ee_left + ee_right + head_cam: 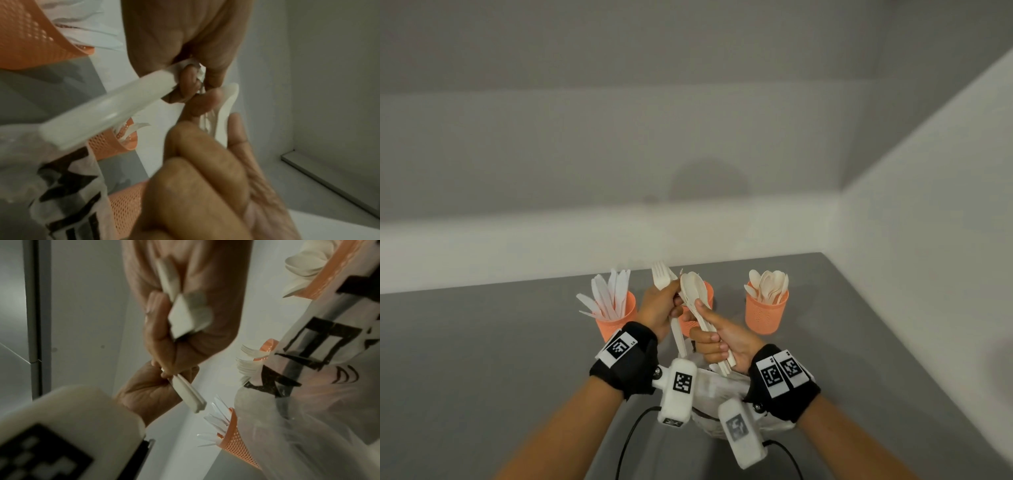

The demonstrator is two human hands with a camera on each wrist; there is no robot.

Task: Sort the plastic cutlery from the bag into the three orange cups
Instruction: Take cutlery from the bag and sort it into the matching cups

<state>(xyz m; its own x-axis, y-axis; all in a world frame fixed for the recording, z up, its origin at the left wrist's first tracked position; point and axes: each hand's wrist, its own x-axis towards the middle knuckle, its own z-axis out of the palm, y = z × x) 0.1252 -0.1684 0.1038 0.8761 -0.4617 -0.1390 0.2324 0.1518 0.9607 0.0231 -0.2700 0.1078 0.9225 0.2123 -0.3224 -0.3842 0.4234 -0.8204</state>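
Three orange cups stand in a row at the back of the grey table. The left cup (617, 317) holds knives, the right cup (767, 316) holds spoons, and the middle cup (708, 291) is mostly hidden behind my hands. My left hand (669, 303) grips a white fork (661, 278), tines up, in front of the middle cup. My right hand (707, 330) grips a bundle of spoons (694, 291) by their handles, touching the left hand. In the left wrist view the fork handle (92, 113) runs out of the left hand (185, 48). The printed plastic bag (722, 389) lies under my wrists.
A white wall with a ledge (585, 236) runs behind the cups, and a side wall (928, 274) closes the table on the right. Black cables (626, 442) trail from the wrist cameras over the grey table (482, 342).
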